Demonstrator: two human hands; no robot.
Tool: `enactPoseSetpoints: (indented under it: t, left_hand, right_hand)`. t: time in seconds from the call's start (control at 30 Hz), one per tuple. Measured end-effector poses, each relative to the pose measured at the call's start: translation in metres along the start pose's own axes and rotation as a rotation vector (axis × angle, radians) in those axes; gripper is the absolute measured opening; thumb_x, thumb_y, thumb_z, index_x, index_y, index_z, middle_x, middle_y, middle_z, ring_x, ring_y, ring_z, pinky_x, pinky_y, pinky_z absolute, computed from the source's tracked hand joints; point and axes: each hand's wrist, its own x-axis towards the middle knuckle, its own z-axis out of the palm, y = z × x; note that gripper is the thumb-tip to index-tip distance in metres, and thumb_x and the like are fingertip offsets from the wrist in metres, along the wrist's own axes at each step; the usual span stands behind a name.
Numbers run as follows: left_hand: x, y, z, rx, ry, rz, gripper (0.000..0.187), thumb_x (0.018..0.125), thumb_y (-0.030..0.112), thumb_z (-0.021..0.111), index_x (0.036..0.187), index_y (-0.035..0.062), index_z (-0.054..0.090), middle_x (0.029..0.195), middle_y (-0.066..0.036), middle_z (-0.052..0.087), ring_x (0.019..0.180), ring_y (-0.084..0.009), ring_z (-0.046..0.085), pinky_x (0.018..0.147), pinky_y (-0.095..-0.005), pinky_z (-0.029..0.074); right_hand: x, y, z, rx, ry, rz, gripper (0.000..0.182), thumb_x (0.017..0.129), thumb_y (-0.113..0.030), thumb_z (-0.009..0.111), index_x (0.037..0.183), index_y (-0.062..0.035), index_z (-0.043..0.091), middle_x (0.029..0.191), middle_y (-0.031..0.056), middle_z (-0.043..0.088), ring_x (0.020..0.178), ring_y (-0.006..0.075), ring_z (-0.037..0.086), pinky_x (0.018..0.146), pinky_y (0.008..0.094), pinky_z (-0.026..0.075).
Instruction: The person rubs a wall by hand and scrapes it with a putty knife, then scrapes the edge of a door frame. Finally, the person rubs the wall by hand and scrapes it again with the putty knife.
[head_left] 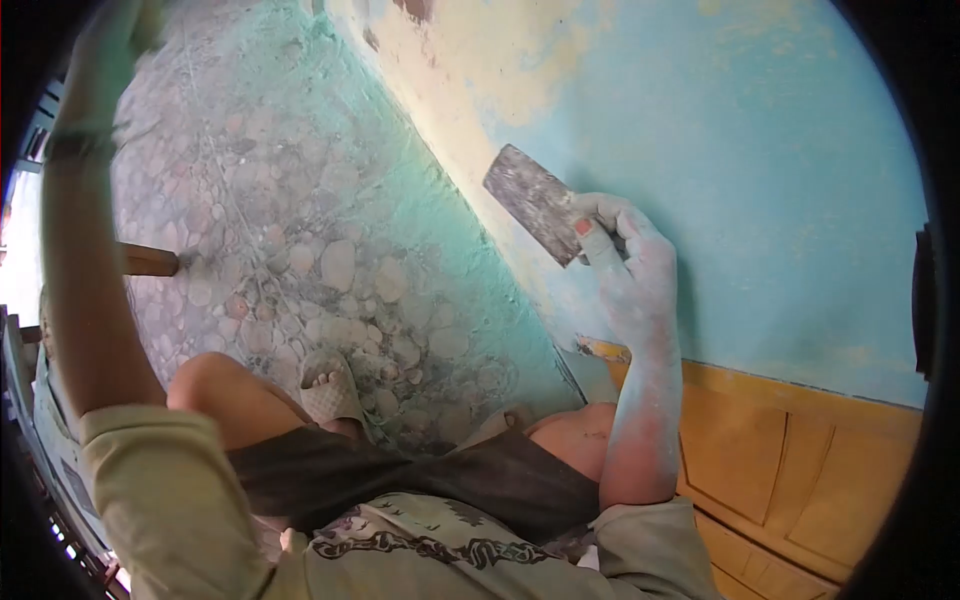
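Observation:
My right hand (620, 245), coated in pale dust, pinches a sanding block (530, 200) between thumb and fingers. The block is flat, rectangular, grey and mottled with white dust. It tilts up to the left, close in front of the painted wall (780, 200), which is light blue with cream patches. A reddish mark shows on the thumb. My left arm reaches up along the left side, with a dark band at the wrist. At the top left edge, my left hand (145, 25) is smeared and mostly cut off, so its fingers do not show.
A stone-patterned, dusty floor (330, 260) lies below, with a blue-green painted strip (470, 270) along the wall's foot. Yellow wooden panelling (740, 450) is at lower right. A wooden leg (150, 260) juts in at left. My bent knees and a sandal (335, 395) are in front.

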Motion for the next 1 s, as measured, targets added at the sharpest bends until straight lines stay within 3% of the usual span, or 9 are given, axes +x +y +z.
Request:
enactPoseSetpoints:
  t: [0.2,0.4,0.5,0.67,0.73,0.77,0.83,0.9,1.0]
  left_hand:
    - [-0.095,0.025,-0.196,0.865,0.233,-0.377,0.036,0.093,0.021,0.046,0.124,0.0037,0.046,0.054,0.005,0.036,0.038,-0.0036,0.032,0.033,-0.0213,0.024]
    - [-0.273,0.003,-0.407,0.902,0.297,-0.619,0.043,0.088,0.014,0.046,0.128,-0.0001,0.042,0.058,0.004,0.039,0.047,-0.0070,0.035,0.045,-0.0227,0.031]
    - [-0.316,-0.038,-0.493,0.984,0.059,-0.606,0.048,0.088,0.022,0.046,0.132,0.0032,0.038,0.056,0.000,0.042,0.034,-0.0096,0.033,0.032,-0.0270,0.026]
    - [-0.213,0.036,-0.351,1.775,-0.275,-0.252,0.049,0.091,0.025,0.051,0.131,-0.0021,0.041,0.106,-0.017,0.055,0.095,-0.0269,0.052,0.083,-0.0362,0.038]
    - [-0.141,0.035,-0.303,1.352,-0.223,-0.207,0.045,0.093,0.025,0.048,0.129,-0.0026,0.044,0.119,-0.019,0.056,0.110,-0.0275,0.053,0.096,-0.0354,0.038]
    - [-0.108,0.034,-0.278,1.668,-0.610,0.481,0.038,0.093,0.022,0.050,0.123,-0.0007,0.051,0.116,-0.016,0.058,0.104,-0.0222,0.057,0.091,-0.0337,0.043]
    - [-0.104,0.081,-0.098,0.911,-0.464,-0.052,0.035,0.091,0.025,0.051,0.106,-0.0055,0.059,0.102,-0.014,0.063,0.094,-0.0190,0.059,0.086,-0.0308,0.044]
    - [-0.094,0.095,-0.004,0.800,-1.007,-0.096,0.037,0.092,0.030,0.051,0.107,-0.0023,0.059,0.097,-0.010,0.061,0.090,-0.0165,0.055,0.081,-0.0291,0.044]
    - [-0.109,0.045,0.087,0.030,-1.113,0.030,0.047,0.096,0.037,0.043,0.120,-0.0029,0.049,0.105,-0.010,0.058,0.095,-0.0167,0.054,0.084,-0.0304,0.044]
  right_hand:
    - [0.016,-0.011,0.023,0.178,0.054,0.080,0.026,0.088,-0.011,0.058,0.111,0.0010,0.058,0.078,0.0041,0.063,0.063,0.0075,0.056,0.058,0.0221,0.045]
    - [0.038,0.002,0.053,0.332,-0.023,0.183,0.028,0.089,-0.012,0.056,0.113,0.0025,0.057,0.086,0.0081,0.066,0.068,0.0084,0.059,0.057,0.0221,0.049]
    - [0.042,-0.007,0.073,0.449,-0.082,0.244,0.026,0.089,-0.012,0.056,0.111,0.0018,0.057,0.087,0.0075,0.065,0.069,0.0091,0.060,0.056,0.0231,0.050]
    - [0.045,-0.030,0.085,0.622,-0.121,0.226,0.026,0.090,-0.013,0.056,0.112,0.0002,0.056,0.086,0.0062,0.064,0.071,0.0098,0.060,0.057,0.0229,0.050]
    - [0.042,-0.037,0.087,0.720,-0.129,0.249,0.027,0.091,-0.014,0.055,0.114,0.0003,0.054,0.090,0.0061,0.063,0.073,0.0105,0.060,0.059,0.0233,0.050]
    - [0.041,-0.043,0.087,0.785,-0.124,0.277,0.028,0.091,-0.014,0.054,0.115,0.0007,0.053,0.093,0.0060,0.063,0.075,0.0109,0.061,0.060,0.0237,0.050]
    - [0.037,-0.049,0.083,0.913,-0.111,0.297,0.030,0.092,-0.013,0.052,0.118,0.0014,0.051,0.096,0.0063,0.062,0.077,0.0116,0.061,0.062,0.0243,0.050]
    - [0.031,-0.050,0.077,1.044,-0.089,0.277,0.032,0.092,-0.012,0.051,0.120,0.0023,0.048,0.098,0.0070,0.062,0.078,0.0123,0.061,0.062,0.0247,0.051]
    - [0.020,-0.055,0.057,1.075,-0.046,0.218,0.033,0.091,-0.014,0.054,0.119,0.0028,0.048,0.095,0.0071,0.061,0.076,0.0117,0.060,0.061,0.0244,0.051]
